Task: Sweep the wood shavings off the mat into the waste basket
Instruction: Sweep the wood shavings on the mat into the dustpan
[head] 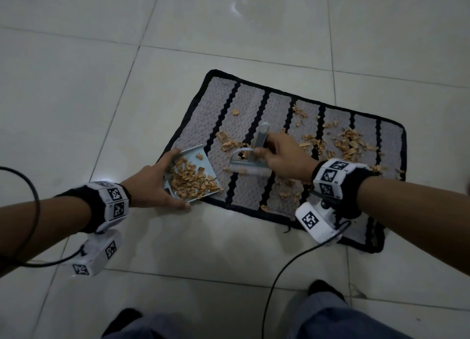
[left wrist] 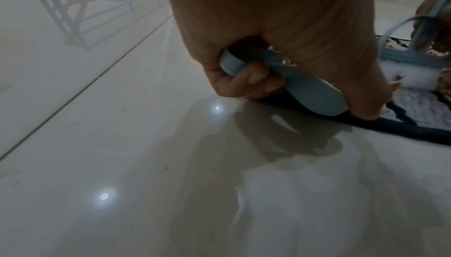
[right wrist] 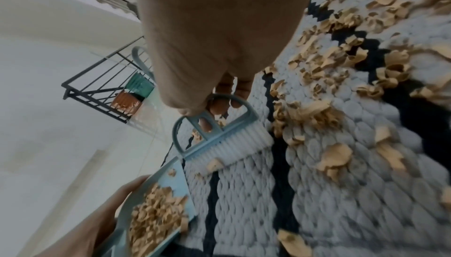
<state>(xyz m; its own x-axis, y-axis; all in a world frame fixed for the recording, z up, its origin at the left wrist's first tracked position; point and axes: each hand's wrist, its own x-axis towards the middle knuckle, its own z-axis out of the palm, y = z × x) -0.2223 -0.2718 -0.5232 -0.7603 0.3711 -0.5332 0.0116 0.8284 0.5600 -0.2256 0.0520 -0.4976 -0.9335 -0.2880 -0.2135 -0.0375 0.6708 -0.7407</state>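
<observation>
A grey mat [head: 244, 104] with black stripes and border lies on the tiled floor, strewn with tan wood shavings [head: 348, 141]. My left hand [head: 155, 186] grips a pale blue dustpan [head: 203, 158] at the mat's left corner; the pan holds a heap of shavings [right wrist: 156, 215]. In the left wrist view my fingers [left wrist: 253, 79] curl round the dustpan's handle [left wrist: 300, 85]. My right hand [head: 277, 153] grips the handle of a small blue brush [head: 250, 169], its white bristles [right wrist: 234, 147] down on the mat just right of the pan. No waste basket is plainly visible.
A black wire rack [right wrist: 97, 85] holding an orange and a green item stands on the floor beyond the mat. Cables [head: 279, 275] trail from both wrists across the pale tiles. My feet [head: 323, 287] stand near the mat's front edge.
</observation>
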